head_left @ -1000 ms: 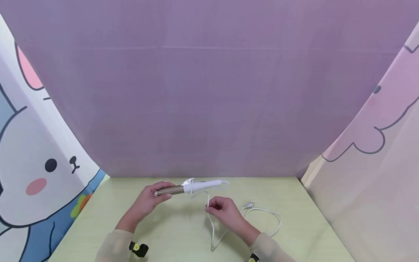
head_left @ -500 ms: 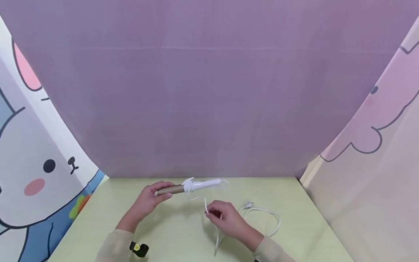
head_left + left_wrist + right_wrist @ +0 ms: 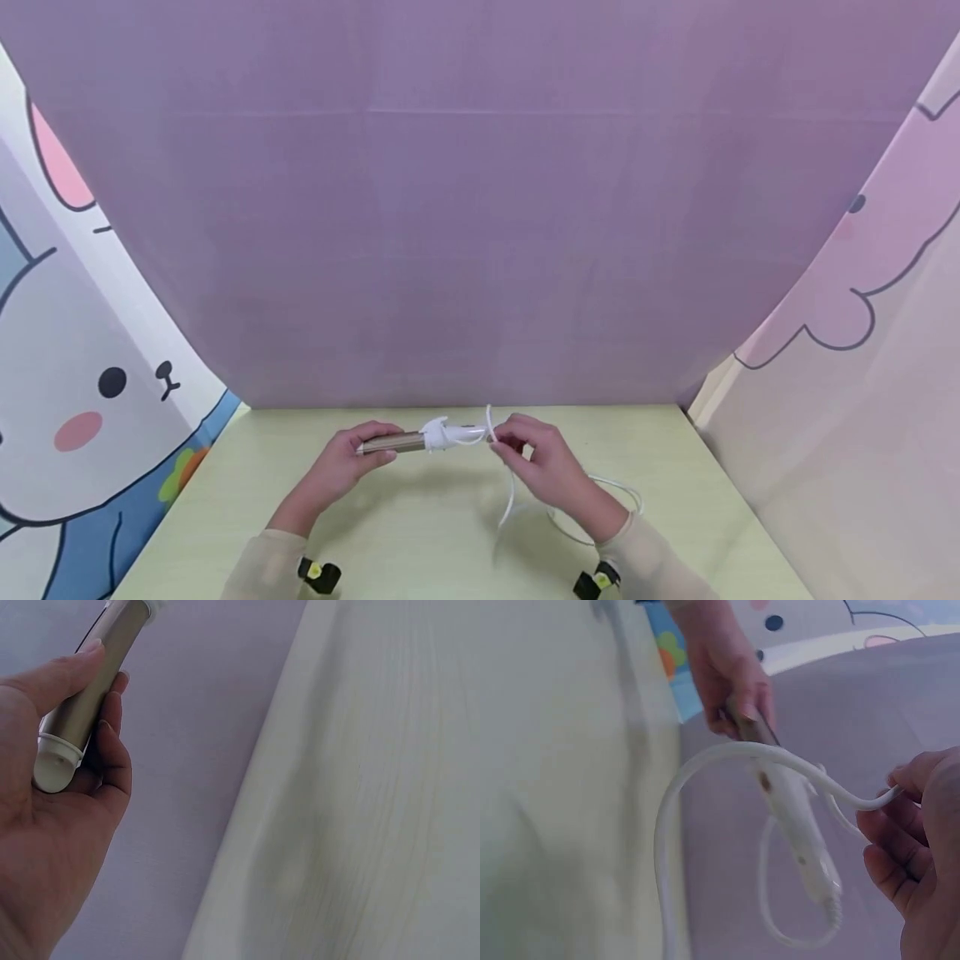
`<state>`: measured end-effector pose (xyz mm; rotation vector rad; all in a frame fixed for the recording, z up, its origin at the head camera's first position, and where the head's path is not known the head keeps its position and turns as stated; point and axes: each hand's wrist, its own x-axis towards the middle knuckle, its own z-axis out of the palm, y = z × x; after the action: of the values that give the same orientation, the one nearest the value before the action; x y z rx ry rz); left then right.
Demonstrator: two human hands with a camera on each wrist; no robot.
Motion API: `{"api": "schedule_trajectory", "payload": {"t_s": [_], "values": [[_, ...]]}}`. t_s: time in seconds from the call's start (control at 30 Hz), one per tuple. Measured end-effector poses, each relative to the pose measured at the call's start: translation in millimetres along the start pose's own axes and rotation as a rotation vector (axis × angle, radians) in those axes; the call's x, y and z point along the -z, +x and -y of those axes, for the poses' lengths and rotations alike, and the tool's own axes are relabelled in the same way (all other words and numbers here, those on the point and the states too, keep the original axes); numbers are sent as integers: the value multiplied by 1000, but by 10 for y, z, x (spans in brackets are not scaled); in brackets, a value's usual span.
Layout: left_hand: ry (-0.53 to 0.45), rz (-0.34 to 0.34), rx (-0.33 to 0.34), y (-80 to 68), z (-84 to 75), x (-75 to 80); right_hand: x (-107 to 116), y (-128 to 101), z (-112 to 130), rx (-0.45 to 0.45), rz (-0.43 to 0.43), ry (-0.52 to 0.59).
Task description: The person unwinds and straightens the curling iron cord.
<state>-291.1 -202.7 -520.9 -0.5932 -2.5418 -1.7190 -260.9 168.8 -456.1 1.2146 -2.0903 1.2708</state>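
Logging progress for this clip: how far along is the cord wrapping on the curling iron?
Early stage. The left hand grips the curling iron by its barrel; the right hand pinches the white cord, looping it over the handle. Most cord lies loose on the table, left to wind.

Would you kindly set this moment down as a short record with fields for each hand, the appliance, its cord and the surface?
left hand: left hand grips the metal barrel end of the curling iron
right hand: right hand pinches the white cord beside the iron's white handle
curling iron: held level above the table, barrel to the person's left
cord: one loop hangs around the handle; the rest trails down onto the table
surface: pale green table
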Motion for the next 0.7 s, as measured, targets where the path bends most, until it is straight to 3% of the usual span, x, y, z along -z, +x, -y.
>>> {"api": "schedule_trajectory", "payload": {"t_s": [0.43, 0.7], "values": [[5, 71, -20, -57, -17, 21, 415, 53, -364, -201, -116, -161], [-3, 76, -27, -82, -40, 47, 435, -45, -615, -301, -117, -129]]}}
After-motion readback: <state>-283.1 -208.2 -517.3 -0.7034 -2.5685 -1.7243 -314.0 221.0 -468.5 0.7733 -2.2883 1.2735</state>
